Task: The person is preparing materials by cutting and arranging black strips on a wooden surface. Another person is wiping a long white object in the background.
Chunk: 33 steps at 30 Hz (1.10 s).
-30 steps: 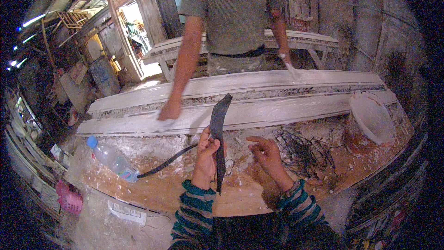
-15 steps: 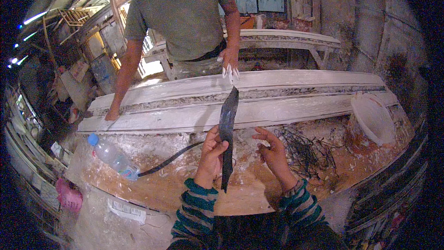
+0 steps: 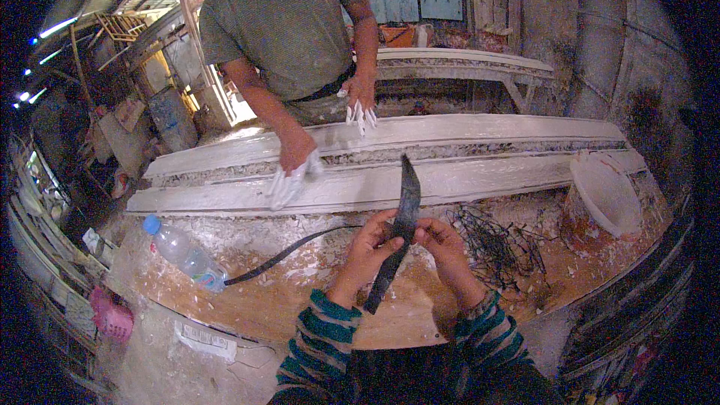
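A dark, flat, rubber-like strip (image 3: 406, 206) stands tilted between my hands, its pointed tip up and its lower end hanging over the wooden tabletop. My left hand (image 3: 370, 255) is closed around its middle, thumb across the front. At the strip's right edge my right hand (image 3: 444, 249) pinches with thumb and fingertips; anything finer between them is too small to make out. A second long black strip (image 3: 285, 251) curves over the table from a bottle toward my left hand. A tangle of thin black strands (image 3: 502, 247) lies right of my right hand.
Two long white-coated boards (image 3: 480, 172) lie across the table. Opposite, a co-worker's white-smeared hands (image 3: 296, 176) are over them. A clear bottle with a blue cap (image 3: 180, 251) lies left; a white-crusted bucket (image 3: 604, 195) is right. A pink basket (image 3: 112, 316) sits lower left.
My right hand has come in to the strip and closed at its edge. The strip has shifted right and tilted. The co-worker's arm at the left has swept rightward along the boards.
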Each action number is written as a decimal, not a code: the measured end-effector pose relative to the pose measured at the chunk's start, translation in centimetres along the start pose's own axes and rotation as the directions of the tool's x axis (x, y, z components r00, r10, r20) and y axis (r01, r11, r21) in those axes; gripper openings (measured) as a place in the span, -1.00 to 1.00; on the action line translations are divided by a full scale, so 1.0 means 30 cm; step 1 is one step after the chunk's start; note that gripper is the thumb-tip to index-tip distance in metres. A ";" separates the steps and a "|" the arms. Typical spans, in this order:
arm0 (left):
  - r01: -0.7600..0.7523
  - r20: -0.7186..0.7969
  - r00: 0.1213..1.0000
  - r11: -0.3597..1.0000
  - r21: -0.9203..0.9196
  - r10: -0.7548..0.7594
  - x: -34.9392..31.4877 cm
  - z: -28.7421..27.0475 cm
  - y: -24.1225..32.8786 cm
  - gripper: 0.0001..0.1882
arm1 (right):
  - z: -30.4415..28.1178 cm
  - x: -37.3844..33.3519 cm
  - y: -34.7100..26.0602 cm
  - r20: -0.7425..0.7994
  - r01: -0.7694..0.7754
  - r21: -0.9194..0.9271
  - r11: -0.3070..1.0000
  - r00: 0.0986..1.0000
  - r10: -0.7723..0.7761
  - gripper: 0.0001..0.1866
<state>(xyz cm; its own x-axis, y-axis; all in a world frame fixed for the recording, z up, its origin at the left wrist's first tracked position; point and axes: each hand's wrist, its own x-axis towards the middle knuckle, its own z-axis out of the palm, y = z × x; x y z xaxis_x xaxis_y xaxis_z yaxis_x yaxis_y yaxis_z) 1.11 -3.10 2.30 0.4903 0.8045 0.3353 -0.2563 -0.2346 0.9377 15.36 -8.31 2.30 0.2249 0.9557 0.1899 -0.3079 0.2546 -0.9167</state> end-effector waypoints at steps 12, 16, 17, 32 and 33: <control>0.009 0.027 1.000 1.000 -0.025 -0.009 -0.003 0.018 -0.015 -0.57 | -0.040 0.018 0.043 0.069 0.106 -0.214 0.971 0.993 -0.093 -0.94; 0.051 -0.026 0.998 0.999 -0.016 -0.052 -0.003 0.018 -0.015 -0.68 | -0.041 0.020 0.047 0.097 0.118 -0.290 0.950 0.991 -0.094 -0.94; 0.074 -0.031 0.997 0.997 -0.005 -0.074 -0.002 0.015 -0.015 -0.71 | -0.041 0.020 0.047 0.110 0.129 -0.293 0.948 0.989 -0.100 -0.94; 0.009 -0.072 0.997 0.935 0.354 0.017 0.003 0.008 -0.021 -0.87 | -0.029 0.009 0.034 0.076 0.201 -0.460 0.865 0.979 -0.186 -0.95; 0.022 -0.100 0.995 0.928 0.371 0.017 0.002 0.009 -0.023 -0.88 | -0.023 0.004 0.031 0.059 0.211 -0.516 0.830 0.976 -0.211 -0.94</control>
<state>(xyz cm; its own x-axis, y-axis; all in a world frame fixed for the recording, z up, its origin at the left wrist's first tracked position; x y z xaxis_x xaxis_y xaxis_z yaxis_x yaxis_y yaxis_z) 1.53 -3.04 1.70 0.4000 0.8510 0.3402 0.0815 -0.4028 0.9117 15.73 -8.05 1.23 0.2299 0.8874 0.3997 0.2688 0.3368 -0.9024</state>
